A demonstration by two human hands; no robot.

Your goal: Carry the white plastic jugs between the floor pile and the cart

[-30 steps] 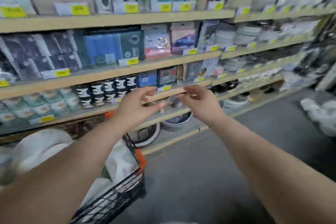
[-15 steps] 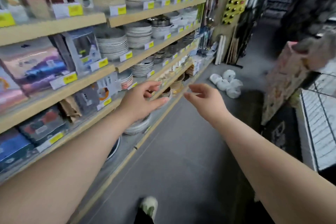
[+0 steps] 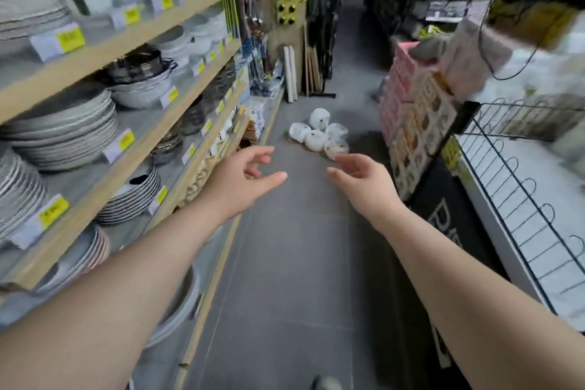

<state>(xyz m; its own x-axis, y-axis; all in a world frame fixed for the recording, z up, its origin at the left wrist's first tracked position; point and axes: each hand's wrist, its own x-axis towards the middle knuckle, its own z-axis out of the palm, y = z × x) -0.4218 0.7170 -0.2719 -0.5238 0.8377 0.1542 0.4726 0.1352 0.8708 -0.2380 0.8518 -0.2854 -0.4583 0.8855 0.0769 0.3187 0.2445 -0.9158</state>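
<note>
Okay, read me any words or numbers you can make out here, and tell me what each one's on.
"Pis": white letters, cut off, on the black sign at the right.
Yellow price tags on the left shelves: print too blurred to read.
Pink boxes: print too blurred to read.

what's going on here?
A person stands in a shop aisle with both arms stretched forward. The left hand and right hand are open, fingers relaxed, holding nothing. Stacked plates fill the shelves on the left. A cluster of white wrapped bundles lies on the floor ahead.
</note>
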